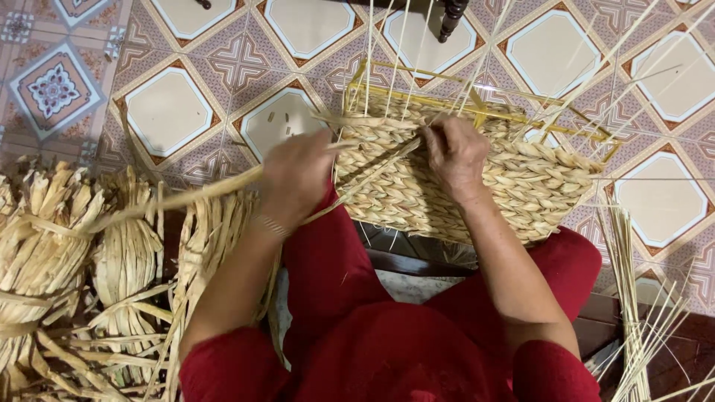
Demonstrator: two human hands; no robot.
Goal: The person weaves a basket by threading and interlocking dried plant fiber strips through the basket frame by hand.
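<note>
half-woven basket (477, 179) lies tipped on the person's lap, resting on the red-trousered knees, its open yellow frame (477, 104) pointing away toward the tiled floor (171, 112). it sits straight ahead of both hands and touches them; its long axis runs left-right across the lap, sloping a little down toward the right. left hand (296, 177) is closed around a long flat fibre strand (186, 197), just off the basket's left edge. the strand's long axis runs from lower left, over the bundles, up right to the woven rim, so it lies nearly in line with the basket's top row. right hand (454, 152) is on top of the weave near the middle of the rim, fingers curled and pinching where the strand end meets the thin upright stakes (387, 52); what exactly is between the fingertips cannot be told. right hand is the nearer one to the working point, left hand holds the free length out to the side. tied dried fibre bundles (82, 253) lie on the floor at the person's left, loose thin sticks (633, 298) at the right, well apart from the hands. a dark furniture leg (451, 18) stands beyond the basket.
</note>
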